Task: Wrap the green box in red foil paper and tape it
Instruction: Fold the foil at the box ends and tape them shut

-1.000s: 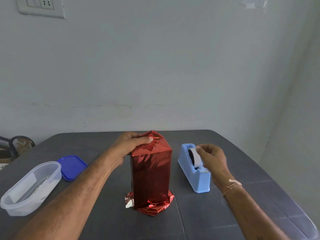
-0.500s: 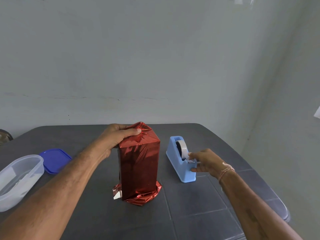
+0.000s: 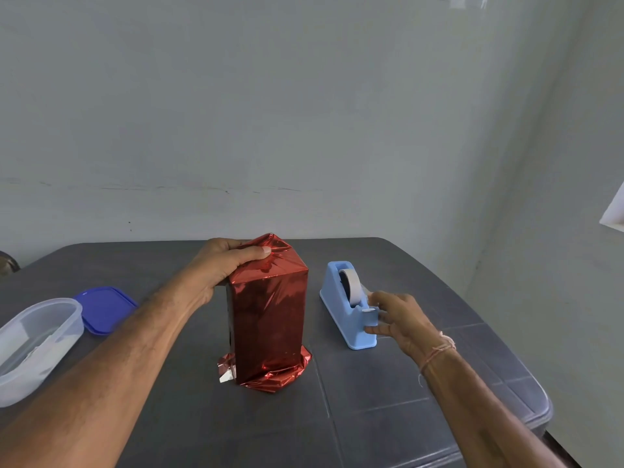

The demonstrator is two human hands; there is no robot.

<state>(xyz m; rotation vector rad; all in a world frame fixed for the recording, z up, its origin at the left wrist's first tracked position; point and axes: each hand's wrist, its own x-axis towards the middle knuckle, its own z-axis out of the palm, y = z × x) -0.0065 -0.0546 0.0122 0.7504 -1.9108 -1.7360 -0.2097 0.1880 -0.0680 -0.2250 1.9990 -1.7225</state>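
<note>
Foil paper (image 3: 270,298), shiny red, covers the tall box (image 3: 266,336) standing upright mid-table on the dark grey table (image 3: 388,400). Left hand (image 3: 219,268) grips the gathered foil on top. Right hand (image 3: 401,319) touches the near end of the light-blue plastic tape dispenser (image 3: 341,309) to the right; whether it pinches tape, I cannot tell.

From my end the red foil paper (image 3: 270,315) reads as glossy metallic film. It is smooth on the sides and crinkled at top and base, with its silvery underside showing at one bottom corner. The tape dispenser (image 3: 341,312) is matt light-blue plastic, and its tape roll (image 3: 352,289) is pale and dull. I also see a matt dark-grey table (image 3: 388,417), a cloudy translucent plastic container (image 3: 50,336) and a smooth blue plastic lid (image 3: 104,309).
</note>
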